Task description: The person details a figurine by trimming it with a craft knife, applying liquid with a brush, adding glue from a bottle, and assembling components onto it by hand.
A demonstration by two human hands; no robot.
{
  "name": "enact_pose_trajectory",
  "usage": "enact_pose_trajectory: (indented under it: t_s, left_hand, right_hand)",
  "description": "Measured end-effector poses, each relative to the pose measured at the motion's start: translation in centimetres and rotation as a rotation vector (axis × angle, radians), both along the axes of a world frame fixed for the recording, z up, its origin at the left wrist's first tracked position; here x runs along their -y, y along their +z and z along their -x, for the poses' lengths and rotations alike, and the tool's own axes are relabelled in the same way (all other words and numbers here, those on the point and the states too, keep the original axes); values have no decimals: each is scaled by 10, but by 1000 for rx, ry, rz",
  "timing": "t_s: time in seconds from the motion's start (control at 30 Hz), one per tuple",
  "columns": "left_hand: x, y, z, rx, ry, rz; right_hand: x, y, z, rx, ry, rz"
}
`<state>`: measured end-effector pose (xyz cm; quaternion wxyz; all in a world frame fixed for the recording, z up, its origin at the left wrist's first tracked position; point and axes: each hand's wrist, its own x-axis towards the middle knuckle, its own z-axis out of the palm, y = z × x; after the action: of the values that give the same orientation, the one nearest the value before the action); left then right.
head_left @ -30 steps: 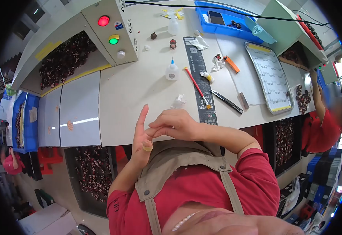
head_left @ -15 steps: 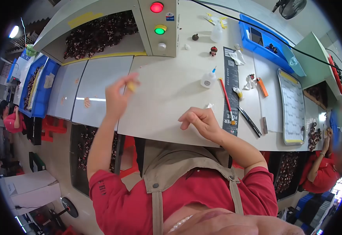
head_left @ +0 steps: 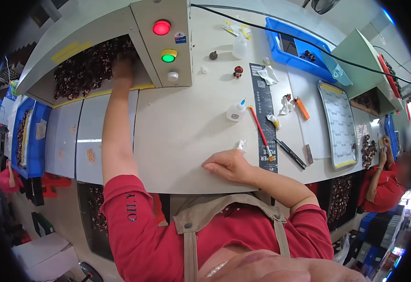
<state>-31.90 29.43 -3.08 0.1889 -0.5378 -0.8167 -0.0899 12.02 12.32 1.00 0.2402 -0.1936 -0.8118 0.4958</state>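
My left hand (head_left: 123, 68) reaches into the opening of a beige box-shaped machine (head_left: 144, 47), among a heap of small dark-red and cream pieces (head_left: 83, 75). It is blurred and shaded, so its fingers and anything in them cannot be made out. My right hand (head_left: 231, 165) rests on the white table (head_left: 177, 141), fingers curled together, with nothing visible in them. A crumpled white tissue (head_left: 241, 146) lies just behind it. Beyond stands a small squeeze bottle (head_left: 236, 112) with a blue tip. A red-handled brush (head_left: 260, 131) lies to the right of the bottle.
A black pen (head_left: 290, 153), an orange lighter-like item (head_left: 302, 108) and a framed chart (head_left: 338, 127) lie on the right. A tiny red-and-black figure (head_left: 238, 72) stands near a blue tray (head_left: 302, 51). A black cable (head_left: 280, 33) crosses above. A co-worker (head_left: 386, 181) sits at right.
My left hand, earlier above the table with something yellow at its fingertips, has moved forward into the machine opening. The view has turned left. My right hand stays curled on the table.
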Motion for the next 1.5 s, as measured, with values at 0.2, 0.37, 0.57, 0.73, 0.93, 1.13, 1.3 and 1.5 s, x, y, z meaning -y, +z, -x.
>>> enact_pose_trajectory:
  t_s: [0.2, 0.37, 0.57, 0.73, 0.93, 1.13, 1.3, 1.5]
  left_hand:
    - [28, 2, -5, 16, -100, -251]
    - [147, 37, -103, 1020, -323, -468]
    - [259, 61, -230, 2006, -425, -292]
    - [288, 45, -275, 2297, -567, -215]
    - [300, 39, -295, 2283, -434, -273]
    - [308, 52, -306, 2235, -473, -230]
    - [309, 53, -308, 2213, -404, -207]
    - [302, 55, -314, 2179, -381, -204]
  right_hand:
    - [2, 4, -1, -41, 23, -87]
    - [3, 7, -6, -62, -14, -128]
    - [9, 4, -3, -87, -102, 44]
    - [9, 11, -5, -167, -42, 189]
    - [11, 10, -13, -99, 125, 308]
    - [6, 22, -25, -78, 170, 466]
    - [-1, 7, -31, -105, 195, 545]
    - [-1, -1, -33, -154, 227, 848]
